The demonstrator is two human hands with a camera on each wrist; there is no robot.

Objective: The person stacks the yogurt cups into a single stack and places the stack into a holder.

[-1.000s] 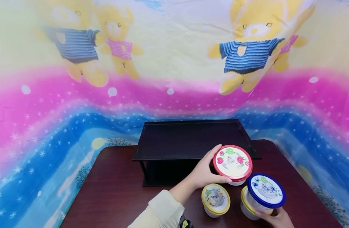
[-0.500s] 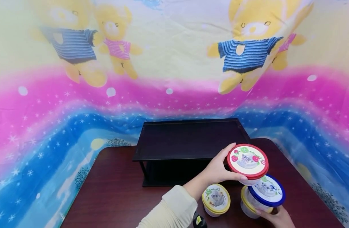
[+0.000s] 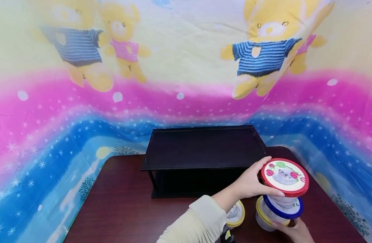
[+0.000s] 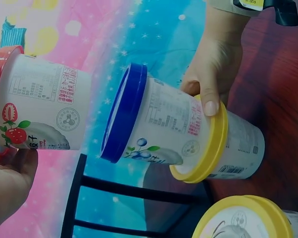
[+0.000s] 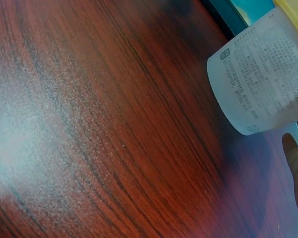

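Observation:
My left hand (image 3: 253, 180) grips a red-lidded paper tub (image 3: 284, 177) with strawberry pictures by its rim. It is held just above a blue-lidded tub (image 4: 156, 124) with blueberry pictures, and the left wrist view shows a gap between them. The blue-lidded tub sits on a yellow-lidded tub (image 4: 241, 151) standing on the table. My right hand (image 3: 298, 231) holds this stack at the join, its thumb (image 4: 211, 106) on the yellow lid and the blue-lidded tub's base. In the right wrist view, only the lower tub (image 5: 260, 74) and a finger (image 5: 295, 158) show.
A second yellow-lidded tub (image 3: 235, 214) stands left of the stack, partly hidden by my left arm. Behind is a black two-level rack (image 3: 201, 148) on the dark red wooden table (image 3: 122, 209). A printed bear curtain (image 3: 179, 60) hangs around the table's back and sides.
My left hand has carried the red-lidded tub right, from in front of the rack to over the blue-lidded tub. My right hand and the stack have stayed in place.

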